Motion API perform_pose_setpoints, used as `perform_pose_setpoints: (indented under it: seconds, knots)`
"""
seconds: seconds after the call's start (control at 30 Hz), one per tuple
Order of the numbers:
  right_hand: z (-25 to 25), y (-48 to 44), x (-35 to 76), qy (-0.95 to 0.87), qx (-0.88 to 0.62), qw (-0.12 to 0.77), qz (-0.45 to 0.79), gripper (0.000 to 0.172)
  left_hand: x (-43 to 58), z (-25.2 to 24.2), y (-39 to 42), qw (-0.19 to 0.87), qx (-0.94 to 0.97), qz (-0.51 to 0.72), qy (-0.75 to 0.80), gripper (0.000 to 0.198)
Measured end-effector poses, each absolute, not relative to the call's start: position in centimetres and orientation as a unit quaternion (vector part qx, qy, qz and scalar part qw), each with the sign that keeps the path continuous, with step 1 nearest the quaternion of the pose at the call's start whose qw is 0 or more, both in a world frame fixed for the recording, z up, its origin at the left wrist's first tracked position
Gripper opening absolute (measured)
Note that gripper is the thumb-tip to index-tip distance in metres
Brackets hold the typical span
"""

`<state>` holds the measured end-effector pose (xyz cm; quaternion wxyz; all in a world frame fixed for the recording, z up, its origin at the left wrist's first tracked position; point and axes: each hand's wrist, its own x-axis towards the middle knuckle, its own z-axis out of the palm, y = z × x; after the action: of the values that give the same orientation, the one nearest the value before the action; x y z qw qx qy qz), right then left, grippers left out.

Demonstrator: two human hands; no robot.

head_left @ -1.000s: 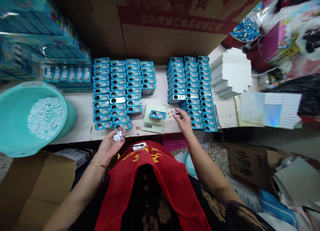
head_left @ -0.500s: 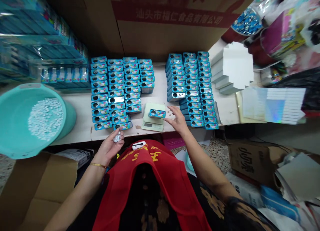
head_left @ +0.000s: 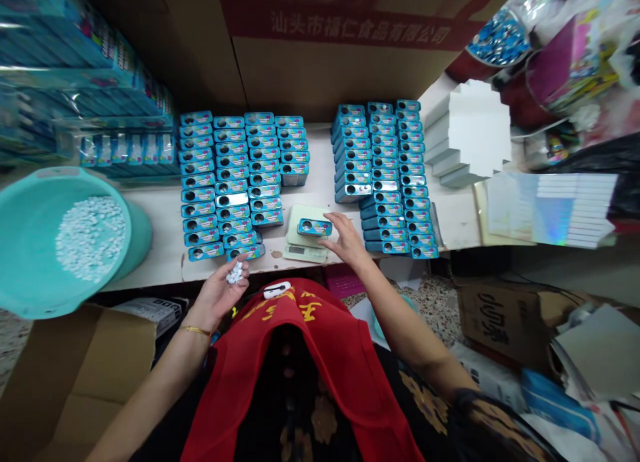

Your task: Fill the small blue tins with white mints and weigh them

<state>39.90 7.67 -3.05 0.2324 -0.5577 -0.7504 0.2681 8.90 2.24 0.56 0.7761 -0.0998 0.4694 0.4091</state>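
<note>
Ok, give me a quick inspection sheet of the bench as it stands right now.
Surface: white table, stained near the front edge.
Job's things: scale with one blue tin on it; teal basin holding white tablets.
Clutter: stacked tins in two blocks; white boxes.
Hands: left hand cups loose tablets; right hand at the tin on the scale, grip unclear.
Cables: nothing seen.
Surroundings: brown carton behind; cardboard boxes and bags around.
</note>
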Motion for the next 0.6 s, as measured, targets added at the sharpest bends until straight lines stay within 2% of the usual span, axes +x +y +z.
perform_pose_setpoints:
  seconds: [0.27, 0.4, 0.6]
  knots:
    - [-2.7, 7.6, 39.6, -0.747, -0.558, 0.239, 0.272, 0.058, 9.4, 0.5, 1.9, 0.788, -0.066, 0.4, 0.464, 0.018]
    - [-3.0, 7.4, 39.5, -0.745, -0.557, 0.241, 0.277, 0.057, 9.7, 0.7, 1.8, 0.786, -0.044, 0.401, 0.469, 0.021]
    - [-4.7, 7.8, 39.0, -0.736, -0.551, 0.272, 0.282, 0.041, 11.4, 0.3, 2.8, 0.793, -0.061, 0.379, 0.474, 0.015]
